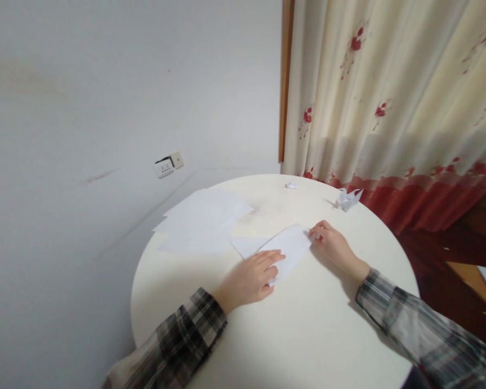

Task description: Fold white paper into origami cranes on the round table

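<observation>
A folded sheet of white paper point(294, 246) lies at a slant on the round table, between my two hands. My left hand point(253, 275) rests over its lower left part. Two fingers stretch across the paper, while the index finger and thumb close on the near corner. At the sheet's upper right corner, my right hand point(332, 246) pinches the edge between thumb and curled fingers. A flat triangular part of paper point(247, 244) shows beyond my left hand; whether it belongs to the same sheet I cannot tell.
Several loose white sheets point(202, 221) overlap on the left of the white round table point(308, 335). A folded paper figure point(348, 200) stands near the far right edge, and a small crumpled paper piece point(291, 185) lies at the back. Wall and curtain point(380, 108) are behind.
</observation>
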Available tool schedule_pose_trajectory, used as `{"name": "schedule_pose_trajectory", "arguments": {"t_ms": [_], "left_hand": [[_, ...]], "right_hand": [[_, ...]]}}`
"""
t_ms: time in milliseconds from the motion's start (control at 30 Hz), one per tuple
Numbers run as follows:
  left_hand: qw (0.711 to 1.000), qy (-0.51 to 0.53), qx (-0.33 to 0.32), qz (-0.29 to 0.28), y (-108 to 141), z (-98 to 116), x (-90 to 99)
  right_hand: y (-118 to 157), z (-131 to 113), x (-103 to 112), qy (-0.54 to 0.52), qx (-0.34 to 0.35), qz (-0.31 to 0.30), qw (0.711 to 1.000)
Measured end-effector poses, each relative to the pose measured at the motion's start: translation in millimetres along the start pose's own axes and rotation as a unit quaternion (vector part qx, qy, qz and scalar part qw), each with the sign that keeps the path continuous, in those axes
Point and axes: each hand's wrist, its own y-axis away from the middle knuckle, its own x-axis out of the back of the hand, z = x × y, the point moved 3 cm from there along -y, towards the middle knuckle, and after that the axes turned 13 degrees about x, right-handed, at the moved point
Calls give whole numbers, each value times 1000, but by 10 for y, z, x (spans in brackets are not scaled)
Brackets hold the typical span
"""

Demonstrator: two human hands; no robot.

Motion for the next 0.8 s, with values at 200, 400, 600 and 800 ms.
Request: {"name": "schedule_pose_trajectory", "arguments": {"t_ms": [200, 400, 600, 800], "left_hand": [[989, 96, 24, -107, -76, 348, -23], [987, 104, 55, -114, -266, 415, 5], [993, 35, 62, -94, -464, 319, -146], [991, -16, 104, -78, -479, 307, -276]], "right_hand": [[20, -146, -79, -64, -8, -87, 994], [55, -280, -151, -61, 83, -93, 990], [45, -232, -240, -61, 114, -87, 988], [-14, -48, -274, -170, 113, -64, 977]]}}
